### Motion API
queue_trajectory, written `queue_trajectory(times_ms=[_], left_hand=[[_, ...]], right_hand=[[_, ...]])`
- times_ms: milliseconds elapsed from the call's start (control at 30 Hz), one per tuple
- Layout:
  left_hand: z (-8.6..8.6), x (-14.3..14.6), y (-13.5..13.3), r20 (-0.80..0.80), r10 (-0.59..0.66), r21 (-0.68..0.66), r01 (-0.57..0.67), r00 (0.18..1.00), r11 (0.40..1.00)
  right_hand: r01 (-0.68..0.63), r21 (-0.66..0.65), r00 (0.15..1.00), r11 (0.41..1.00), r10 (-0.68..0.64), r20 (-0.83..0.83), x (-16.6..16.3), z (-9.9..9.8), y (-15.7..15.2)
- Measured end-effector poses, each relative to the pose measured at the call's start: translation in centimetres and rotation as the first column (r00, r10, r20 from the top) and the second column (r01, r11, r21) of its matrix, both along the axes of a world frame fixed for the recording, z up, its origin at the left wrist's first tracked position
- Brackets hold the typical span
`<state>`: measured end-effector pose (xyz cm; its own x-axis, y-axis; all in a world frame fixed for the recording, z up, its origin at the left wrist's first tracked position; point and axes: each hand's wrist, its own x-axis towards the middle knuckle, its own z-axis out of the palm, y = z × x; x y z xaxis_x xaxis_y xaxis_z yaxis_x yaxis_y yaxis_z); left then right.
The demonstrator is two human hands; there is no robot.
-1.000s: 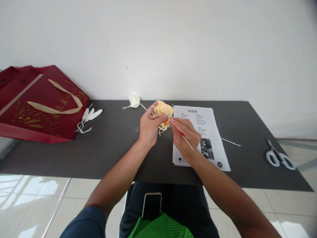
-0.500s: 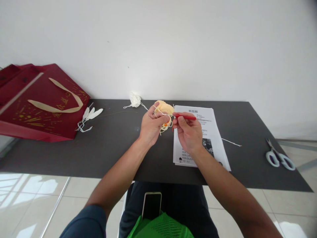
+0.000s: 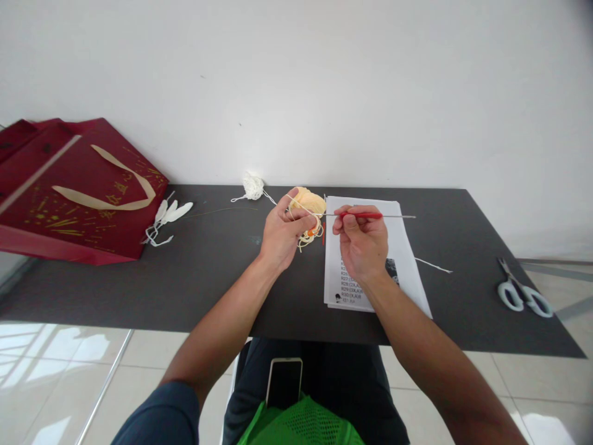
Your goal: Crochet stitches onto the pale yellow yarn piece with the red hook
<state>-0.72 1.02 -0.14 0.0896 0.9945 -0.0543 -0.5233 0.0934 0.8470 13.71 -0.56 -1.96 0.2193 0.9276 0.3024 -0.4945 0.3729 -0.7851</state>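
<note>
My left hand [image 3: 281, 233] is closed around a small peach crocheted piece [image 3: 309, 201] with loose cream yarn hanging from it, held just above the dark table [image 3: 208, 278]. My right hand [image 3: 362, 242] pinches a red-handled crochet hook [image 3: 370, 216] that lies level, its metal shaft pointing right. A thin strand runs from the crocheted piece to the hook. Under my right hand lies a printed pattern sheet [image 3: 403, 247].
A red gift bag [image 3: 69, 191] lies at the table's left, with white feather-like pieces [image 3: 169, 216] beside it. A small white yarn ball [image 3: 252, 185] sits at the back edge. Scissors [image 3: 521, 290] rest at the far right. A phone [image 3: 284, 383] lies on my lap.
My right hand has turned the hook from pointing down toward me to lying level, and has drawn it to the right, away from the crocheted piece. The left hand has held still.
</note>
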Motion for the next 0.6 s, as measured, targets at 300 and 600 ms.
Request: queue_trajectory(times_ms=[300,600], left_hand=[[0.18,-0.69,0.29,-0.107,-0.027,0.04,0.031,0.994,0.999],[0.57,-0.87,0.27,-0.082,-0.081,0.035,0.084,0.993,0.996]], right_hand=[[0.056,0.039,0.988,0.998,-0.061,0.14,0.33,-0.25,-0.1],[-0.001,0.01,0.996,1.0,0.0,0.086,0.28,0.18,-0.25]])
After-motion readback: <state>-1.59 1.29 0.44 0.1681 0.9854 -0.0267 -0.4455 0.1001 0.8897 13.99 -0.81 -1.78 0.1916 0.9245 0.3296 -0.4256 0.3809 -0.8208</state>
